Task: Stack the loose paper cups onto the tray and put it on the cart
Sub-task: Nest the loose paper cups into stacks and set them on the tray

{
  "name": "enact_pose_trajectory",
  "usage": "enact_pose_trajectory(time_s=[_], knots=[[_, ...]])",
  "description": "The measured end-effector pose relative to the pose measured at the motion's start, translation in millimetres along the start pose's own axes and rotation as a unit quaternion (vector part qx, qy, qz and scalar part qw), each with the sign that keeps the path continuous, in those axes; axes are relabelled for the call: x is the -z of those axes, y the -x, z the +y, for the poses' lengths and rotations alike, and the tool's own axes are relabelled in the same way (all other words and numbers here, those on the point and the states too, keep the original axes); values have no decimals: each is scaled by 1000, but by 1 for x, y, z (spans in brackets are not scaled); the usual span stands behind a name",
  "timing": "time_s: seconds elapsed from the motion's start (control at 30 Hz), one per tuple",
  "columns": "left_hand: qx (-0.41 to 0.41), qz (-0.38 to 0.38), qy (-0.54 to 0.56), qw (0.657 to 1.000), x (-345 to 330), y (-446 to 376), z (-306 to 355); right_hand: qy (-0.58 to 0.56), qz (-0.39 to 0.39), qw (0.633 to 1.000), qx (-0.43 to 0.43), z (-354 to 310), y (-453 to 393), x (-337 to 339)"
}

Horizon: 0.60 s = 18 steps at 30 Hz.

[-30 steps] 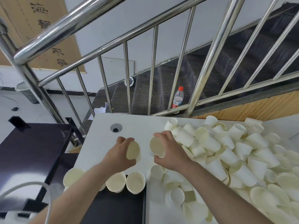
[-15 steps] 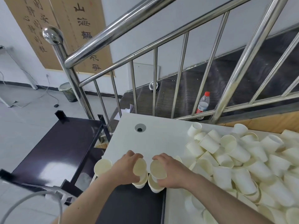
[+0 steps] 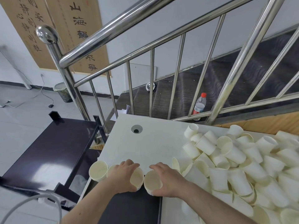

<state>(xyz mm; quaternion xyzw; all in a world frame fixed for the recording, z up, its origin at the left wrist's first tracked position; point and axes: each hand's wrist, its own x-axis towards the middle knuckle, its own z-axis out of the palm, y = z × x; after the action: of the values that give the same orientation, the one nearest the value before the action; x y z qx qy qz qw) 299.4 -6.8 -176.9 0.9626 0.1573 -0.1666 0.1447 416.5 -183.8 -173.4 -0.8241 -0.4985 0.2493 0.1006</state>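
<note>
While my left hand (image 3: 123, 177) and right hand (image 3: 168, 180) each grip a cup (image 3: 137, 178) over the tray (image 3: 129, 207), most of the pile (image 3: 242, 167) is unstacked, cart (image 3: 48, 151) bare

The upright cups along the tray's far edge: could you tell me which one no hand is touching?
The leftmost cup; it stands free at the tray's left corner, while the other visible ones are under the left hand or right hand.

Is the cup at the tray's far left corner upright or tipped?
Upright: the cup shows its round open mouth facing up, standing beside the left hand.
</note>
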Motion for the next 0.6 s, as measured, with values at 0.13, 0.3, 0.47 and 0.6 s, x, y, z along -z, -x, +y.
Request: enact_pose_trajectory(time_s=[0.13,0.3,0.47,0.6], knots=[[-3,-2,-12,1000,-1,-3,-3,25,-4,1000,-14,0,-3,-4],[-3,-3,-19,1000,-3,-7,-2,31,-3,999,-25,-2,-6,-7],[-6,-10,-18,1000,-2,-12,-4,22,-8,999,-27,-2,-6,-9],[-14,-9,-2,1000,2,-19,0,1,16,1000,-26,2,-4,2]])
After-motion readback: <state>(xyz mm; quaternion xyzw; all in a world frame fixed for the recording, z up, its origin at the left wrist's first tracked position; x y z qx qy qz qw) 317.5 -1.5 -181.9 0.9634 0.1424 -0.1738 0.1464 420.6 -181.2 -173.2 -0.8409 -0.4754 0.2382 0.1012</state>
